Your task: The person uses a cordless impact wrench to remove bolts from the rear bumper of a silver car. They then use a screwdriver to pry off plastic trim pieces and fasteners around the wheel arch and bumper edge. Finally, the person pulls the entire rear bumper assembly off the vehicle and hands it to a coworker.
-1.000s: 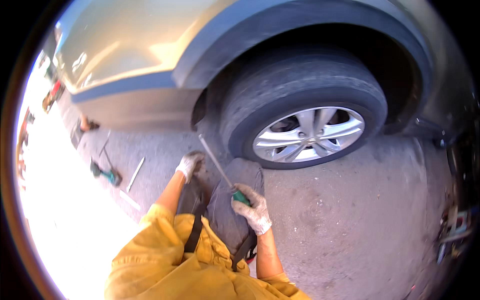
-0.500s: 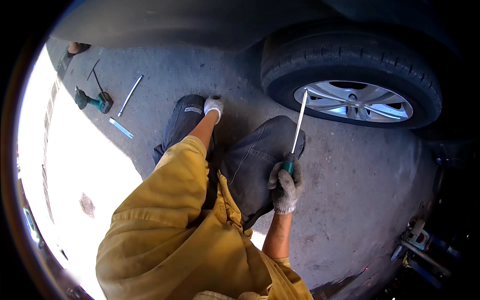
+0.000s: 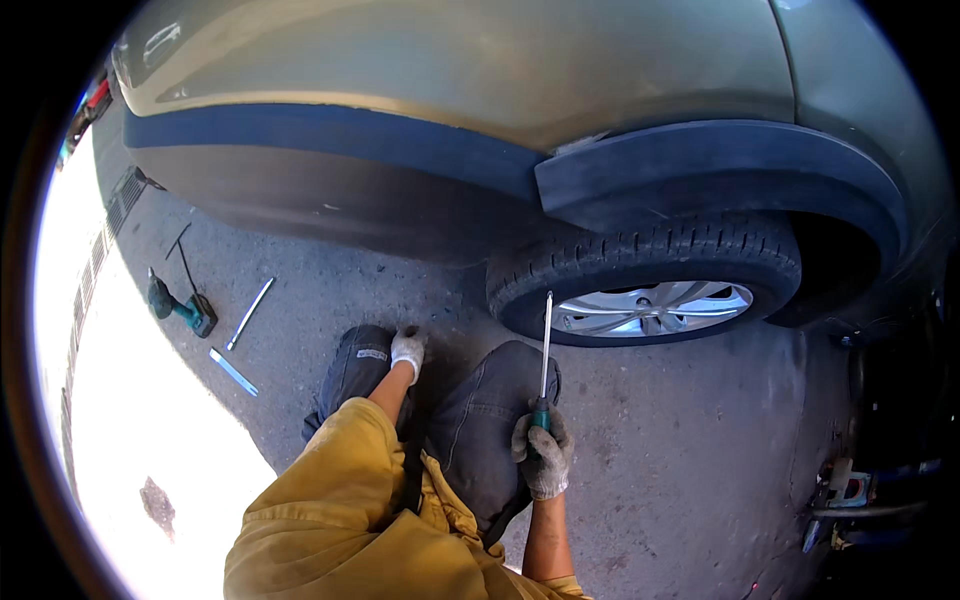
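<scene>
My right hand (image 3: 545,462), in a grey work glove, grips the green handle of a long screwdriver (image 3: 546,355). Its bright shaft points away from me, and in the picture the tip overlaps the tire's near left side; I cannot tell whether it touches. The car wheel (image 3: 645,285) has a black tire around a silver spoked rim. My left hand (image 3: 407,352), gloved in white and grey, rests against my left knee (image 3: 362,360). Its fingers are foreshortened, so how far they are curled does not show.
Overhead spreads the tan car body with its dark lower trim (image 3: 330,135). On the floor at left lie a green cordless power tool (image 3: 182,305), a metal bar (image 3: 250,313) and a flat pale-blue pry tool (image 3: 233,372). A jack-like metal device (image 3: 845,490) sits at right.
The view has tilted up, bringing the car's side panel and wheel arch into sight. Both hands appear lower in the picture. The screwdriver stays in my right hand, now pointing more straight ahead.
</scene>
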The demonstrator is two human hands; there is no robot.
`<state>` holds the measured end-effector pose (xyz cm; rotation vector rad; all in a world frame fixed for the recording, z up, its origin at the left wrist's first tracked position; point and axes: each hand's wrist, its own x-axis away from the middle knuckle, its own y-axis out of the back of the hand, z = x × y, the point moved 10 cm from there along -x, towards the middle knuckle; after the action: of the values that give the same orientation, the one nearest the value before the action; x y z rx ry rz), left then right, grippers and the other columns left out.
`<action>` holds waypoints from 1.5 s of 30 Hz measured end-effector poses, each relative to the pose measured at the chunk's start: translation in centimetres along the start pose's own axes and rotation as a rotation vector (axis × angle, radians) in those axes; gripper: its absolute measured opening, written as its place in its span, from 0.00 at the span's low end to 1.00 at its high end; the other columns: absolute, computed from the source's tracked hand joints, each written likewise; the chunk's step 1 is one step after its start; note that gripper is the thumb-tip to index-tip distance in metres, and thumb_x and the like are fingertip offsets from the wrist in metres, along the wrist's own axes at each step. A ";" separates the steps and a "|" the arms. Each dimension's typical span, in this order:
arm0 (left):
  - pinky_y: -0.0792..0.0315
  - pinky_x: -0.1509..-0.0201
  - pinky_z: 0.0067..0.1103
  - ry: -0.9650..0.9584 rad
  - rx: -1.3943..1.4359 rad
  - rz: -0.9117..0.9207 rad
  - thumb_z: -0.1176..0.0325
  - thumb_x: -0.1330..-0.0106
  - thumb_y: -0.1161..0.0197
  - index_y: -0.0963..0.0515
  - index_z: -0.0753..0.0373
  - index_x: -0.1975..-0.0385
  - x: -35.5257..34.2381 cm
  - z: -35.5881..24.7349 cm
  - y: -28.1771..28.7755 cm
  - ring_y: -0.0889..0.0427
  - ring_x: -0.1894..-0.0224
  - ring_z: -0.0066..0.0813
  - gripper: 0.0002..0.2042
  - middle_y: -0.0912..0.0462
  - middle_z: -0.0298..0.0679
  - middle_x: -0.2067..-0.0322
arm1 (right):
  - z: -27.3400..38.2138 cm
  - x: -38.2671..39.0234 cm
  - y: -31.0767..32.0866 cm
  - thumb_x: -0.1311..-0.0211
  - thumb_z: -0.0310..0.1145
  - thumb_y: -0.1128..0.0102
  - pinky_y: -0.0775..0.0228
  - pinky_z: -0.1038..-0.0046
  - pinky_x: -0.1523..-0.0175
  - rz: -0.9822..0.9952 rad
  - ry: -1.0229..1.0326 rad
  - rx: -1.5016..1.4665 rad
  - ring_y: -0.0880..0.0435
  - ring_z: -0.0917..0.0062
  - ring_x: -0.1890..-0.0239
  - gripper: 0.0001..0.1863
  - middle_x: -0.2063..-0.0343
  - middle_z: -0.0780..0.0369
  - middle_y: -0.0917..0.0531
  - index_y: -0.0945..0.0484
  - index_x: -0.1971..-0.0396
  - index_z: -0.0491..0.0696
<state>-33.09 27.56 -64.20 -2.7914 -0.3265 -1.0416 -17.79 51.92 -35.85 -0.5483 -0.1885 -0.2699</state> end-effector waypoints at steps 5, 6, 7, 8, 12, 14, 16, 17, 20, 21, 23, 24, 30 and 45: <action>0.23 0.69 0.20 -0.233 -0.135 0.214 0.73 0.36 0.45 0.27 0.67 0.51 10.7 -13.9 -0.4 0.20 0.73 0.25 0.15 0.20 0.40 0.67 | -0.9 -2.0 -2.5 0.50 0.34 0.37 0.33 0.74 0.72 0.266 -0.120 -0.261 0.24 0.74 0.74 0.26 0.74 0.58 0.23 0.29 0.50 0.40; 0.23 0.68 0.20 -0.323 -0.205 0.274 0.73 0.36 0.46 0.27 0.68 0.51 13.4 -17.2 -0.9 0.20 0.71 0.24 0.14 0.20 0.40 0.67 | -1.0 -2.1 -2.6 0.50 0.34 0.37 0.34 0.73 0.70 0.284 -0.122 -0.312 0.25 0.73 0.73 0.25 0.74 0.59 0.24 0.29 0.51 0.41; 0.23 0.66 0.20 -0.440 -0.206 0.313 0.73 0.36 0.45 0.26 0.68 0.51 16.3 -20.6 -1.4 0.20 0.70 0.25 0.14 0.19 0.41 0.66 | -1.0 -2.0 -2.7 0.50 0.34 0.37 0.35 0.73 0.69 0.297 -0.125 -0.358 0.26 0.73 0.72 0.25 0.74 0.59 0.25 0.29 0.52 0.41; 0.23 0.64 0.20 -0.557 -0.203 0.349 0.74 0.37 0.45 0.25 0.68 0.52 19.6 -23.7 -1.7 0.20 0.68 0.25 0.14 0.19 0.41 0.66 | -1.1 -1.6 -3.2 0.50 0.35 0.37 0.35 0.72 0.67 0.317 -0.131 -0.404 0.26 0.73 0.71 0.24 0.74 0.60 0.25 0.29 0.53 0.42; 0.24 0.58 0.24 -1.446 -0.164 0.202 0.79 0.42 0.43 0.25 0.68 0.53 35.3 -36.8 -2.7 0.19 0.63 0.33 0.16 0.20 0.48 0.60 | -1.1 -1.6 -3.8 0.46 0.37 0.38 0.37 0.73 0.66 0.417 -0.091 -0.535 0.29 0.74 0.71 0.23 0.74 0.62 0.28 0.30 0.52 0.44; 0.25 0.53 0.29 -1.786 -0.232 0.032 0.80 0.45 0.43 0.27 0.68 0.50 41.8 -40.2 -4.5 0.21 0.57 0.42 0.20 0.23 0.53 0.54 | -1.3 -1.8 -3.7 0.47 0.40 0.37 0.38 0.73 0.67 0.361 -0.068 -0.514 0.30 0.74 0.73 0.22 0.75 0.63 0.28 0.30 0.54 0.46; 0.30 0.47 0.36 -1.897 -0.358 -0.084 0.77 0.48 0.39 0.32 0.66 0.44 44.7 -42.7 -8.0 0.25 0.50 0.50 0.27 0.29 0.56 0.47 | -1.4 -1.6 -3.2 0.46 0.41 0.37 0.39 0.73 0.68 0.303 -0.049 -0.509 0.31 0.74 0.73 0.22 0.76 0.64 0.29 0.29 0.54 0.47; 0.32 0.45 0.38 -1.917 -0.425 -0.166 0.75 0.50 0.37 0.33 0.65 0.43 45.5 -43.1 -9.5 0.27 0.49 0.52 0.30 0.31 0.56 0.45 | -1.3 -1.6 -3.0 0.45 0.42 0.38 0.39 0.73 0.68 0.281 -0.035 -0.508 0.31 0.75 0.73 0.22 0.76 0.64 0.29 0.29 0.54 0.47; 0.35 0.47 0.42 -1.870 -0.669 -0.434 0.65 0.55 0.30 0.35 0.62 0.41 47.9 -43.4 -12.1 0.30 0.51 0.53 0.37 0.33 0.55 0.48 | -1.4 -1.9 -2.8 0.41 0.42 0.42 0.39 0.73 0.67 0.236 0.008 -0.561 0.32 0.75 0.73 0.19 0.76 0.65 0.29 0.29 0.54 0.48; 0.35 0.47 0.41 -1.832 -0.665 -0.455 0.66 0.53 0.31 0.35 0.63 0.41 47.7 -43.7 -11.8 0.29 0.52 0.52 0.35 0.31 0.54 0.50 | -1.6 -2.2 -2.6 0.41 0.42 0.42 0.39 0.73 0.66 0.229 0.018 -0.596 0.32 0.75 0.73 0.18 0.76 0.65 0.29 0.29 0.54 0.48; 0.34 0.48 0.39 -1.790 -0.618 -0.467 0.66 0.51 0.31 0.34 0.63 0.42 47.2 -44.6 -11.4 0.29 0.55 0.50 0.33 0.29 0.52 0.54 | -1.9 -2.6 -2.1 0.38 0.42 0.45 0.40 0.74 0.65 0.232 0.023 -0.693 0.33 0.76 0.73 0.16 0.76 0.66 0.29 0.27 0.55 0.48; 0.34 0.49 0.39 -1.782 -0.576 -0.458 0.65 0.50 0.31 0.34 0.63 0.43 46.8 -45.2 -11.4 0.29 0.56 0.50 0.32 0.29 0.51 0.56 | -2.0 -2.8 -1.4 0.38 0.42 0.46 0.40 0.74 0.65 0.205 0.046 -0.731 0.33 0.77 0.73 0.16 0.76 0.66 0.29 0.27 0.55 0.48; 0.31 0.62 0.34 -1.656 -0.393 -0.185 0.68 0.49 0.32 0.23 0.64 0.66 46.0 -47.0 -11.1 0.25 0.66 0.45 0.12 0.27 0.45 0.70 | -4.6 -3.1 4.0 0.39 0.39 0.44 0.38 0.76 0.70 -0.151 0.023 -0.769 0.31 0.78 0.76 0.14 0.77 0.66 0.26 0.25 0.56 0.50; 0.26 0.57 0.30 -1.494 -0.038 0.242 0.82 0.47 0.41 0.25 0.69 0.49 42.9 -43.8 -9.3 0.22 0.61 0.44 0.21 0.24 0.53 0.59 | -7.8 2.8 14.8 0.39 0.37 0.41 0.30 0.72 0.73 -0.614 -0.430 0.901 0.24 0.74 0.79 0.16 0.79 0.61 0.23 0.25 0.57 0.43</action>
<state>-31.38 33.92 -2.51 -2.8994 -0.0624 1.2037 -9.82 59.32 -48.90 0.3772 -0.8523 -0.6144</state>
